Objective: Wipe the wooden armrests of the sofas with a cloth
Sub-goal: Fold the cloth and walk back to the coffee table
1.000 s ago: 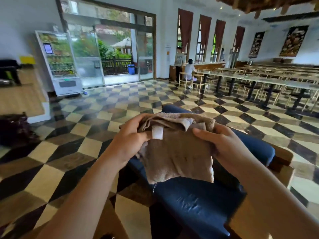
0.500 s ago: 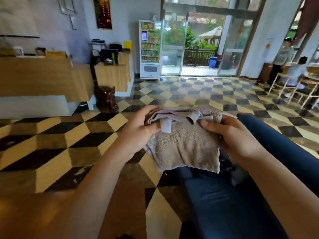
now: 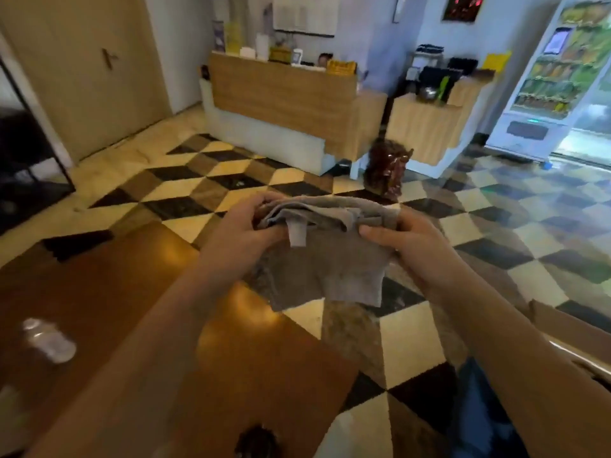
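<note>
A folded grey-brown cloth (image 3: 330, 266) with a small white tag hangs in front of me at chest height. My left hand (image 3: 241, 236) grips its upper left edge and my right hand (image 3: 406, 246) grips its upper right edge. At the lower right, a wooden armrest (image 3: 572, 338) of the sofa shows beside my right forearm, with a sliver of the sofa's blue cushion (image 3: 476, 418) below it. The rest of the sofa is out of view.
A glossy brown wooden table (image 3: 99, 309) fills the lower left, with a clear plastic bottle (image 3: 49, 340) lying on it. Ahead stand a wooden reception counter (image 3: 284, 100), a dark carved figure (image 3: 386, 170) on the checkered floor, and a vending machine (image 3: 558, 77) at the right.
The view has swung left: the blue sofa has slid off to the lower right and the wooden table and counter have come in. Both hands still hold the cloth the same way.
</note>
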The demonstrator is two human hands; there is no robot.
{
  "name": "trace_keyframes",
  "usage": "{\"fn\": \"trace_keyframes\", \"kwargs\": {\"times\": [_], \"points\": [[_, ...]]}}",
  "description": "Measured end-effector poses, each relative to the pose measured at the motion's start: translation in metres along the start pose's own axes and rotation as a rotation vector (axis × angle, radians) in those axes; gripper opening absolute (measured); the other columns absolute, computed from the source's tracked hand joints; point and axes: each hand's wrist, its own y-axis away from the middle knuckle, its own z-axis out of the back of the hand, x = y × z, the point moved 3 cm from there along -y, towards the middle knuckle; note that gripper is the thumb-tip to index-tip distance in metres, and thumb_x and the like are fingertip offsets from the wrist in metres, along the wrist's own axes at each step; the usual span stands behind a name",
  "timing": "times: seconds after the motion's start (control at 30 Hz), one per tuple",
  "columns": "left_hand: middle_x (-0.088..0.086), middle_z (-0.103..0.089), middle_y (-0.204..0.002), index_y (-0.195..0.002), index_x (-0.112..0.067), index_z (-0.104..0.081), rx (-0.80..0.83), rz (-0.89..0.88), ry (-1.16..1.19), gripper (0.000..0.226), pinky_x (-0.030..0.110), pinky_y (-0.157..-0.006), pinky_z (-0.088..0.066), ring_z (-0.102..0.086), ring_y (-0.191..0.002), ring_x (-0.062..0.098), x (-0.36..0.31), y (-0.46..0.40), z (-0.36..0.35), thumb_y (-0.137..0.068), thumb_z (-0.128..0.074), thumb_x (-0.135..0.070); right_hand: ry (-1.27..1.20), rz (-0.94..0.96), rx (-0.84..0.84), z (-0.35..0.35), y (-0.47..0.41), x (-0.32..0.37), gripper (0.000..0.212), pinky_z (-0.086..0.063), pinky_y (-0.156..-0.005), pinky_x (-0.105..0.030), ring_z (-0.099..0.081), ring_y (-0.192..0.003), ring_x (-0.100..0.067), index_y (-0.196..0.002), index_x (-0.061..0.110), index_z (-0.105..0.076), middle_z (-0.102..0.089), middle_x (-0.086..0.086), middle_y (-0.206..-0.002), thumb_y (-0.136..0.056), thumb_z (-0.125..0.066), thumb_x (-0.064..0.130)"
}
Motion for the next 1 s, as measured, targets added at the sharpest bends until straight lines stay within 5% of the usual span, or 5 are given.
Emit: {"fn": "trace_keyframes", "kwargs": {"times": [0.2,0.4,0.57,0.87,1.0], "points": [[-0.022,-0.066,-0.1,-0.112,-0.042,-0.062,-0.176,0.194,-0.057,0.028,0.014,-0.067,-0.053,-0.063,-0.094,-0.001,0.02,0.015,-0.016,-0.097,-0.065,-0.019,0.102,-0.02,0.295,-0.003,-0.075,-0.035,0.025,-0.06,-0.07,-0.021,-0.071,-0.095,-0.006,-0.111,0.035,-0.07,-0.075,0.012,-0.101,-0.088,-0.077,0.04],[-0.02,-0.067,-0.106,-0.118,-0.039,-0.062,-0.242,0.344,-0.153,0.028,0.028,-0.078,-0.058,-0.066,-0.096,0.004,0.058,0.052,-0.024,-0.096,-0.067,-0.022,0.144,-0.03,0.526,-0.04,-0.097,-0.089,0.024,-0.061,-0.079,-0.027,-0.072,-0.098,-0.008,-0.115,0.025,-0.071,-0.075,0.01,-0.101,-0.092,-0.073,0.03],[-0.022,-0.067,-0.098,-0.113,-0.044,-0.061,-0.259,0.545,-0.136,0.032,0.018,-0.067,-0.053,-0.065,-0.087,0.003,0.123,0.08,-0.056,-0.094,-0.071,-0.021,0.156,-0.148,0.65,-0.061,-0.097,-0.168,0.015,-0.06,-0.072,-0.024,-0.073,-0.09,-0.012,-0.109,0.021,-0.071,-0.076,0.004,-0.095,-0.094,-0.072,0.019],[-0.02,-0.066,-0.089,-0.109,-0.039,-0.059,-0.209,0.979,0.027,0.034,0.013,-0.055,-0.047,-0.064,-0.067,0.003,0.254,0.139,-0.187,-0.087,-0.071,-0.015,0.452,-0.316,1.076,-0.062,-0.1,-0.356,0.031,-0.055,-0.084,-0.058,-0.067,-0.093,-0.036,-0.11,0.015,-0.063,-0.067,-0.018,-0.104,-0.093,-0.068,0.041],[-0.018,-0.067,-0.093,-0.107,-0.042,-0.059,-0.205,1.11,0.055,0.038,0.023,-0.063,-0.055,-0.067,-0.077,0.008,0.318,0.159,-0.248,-0.083,-0.072,-0.016,0.53,-0.313,1.226,-0.057,-0.098,-0.445,0.016,-0.046,-0.06,-0.027,-0.062,-0.068,-0.012,-0.101,0.027,-0.061,-0.066,-0.001,-0.09,-0.095,-0.068,0.041]]}}
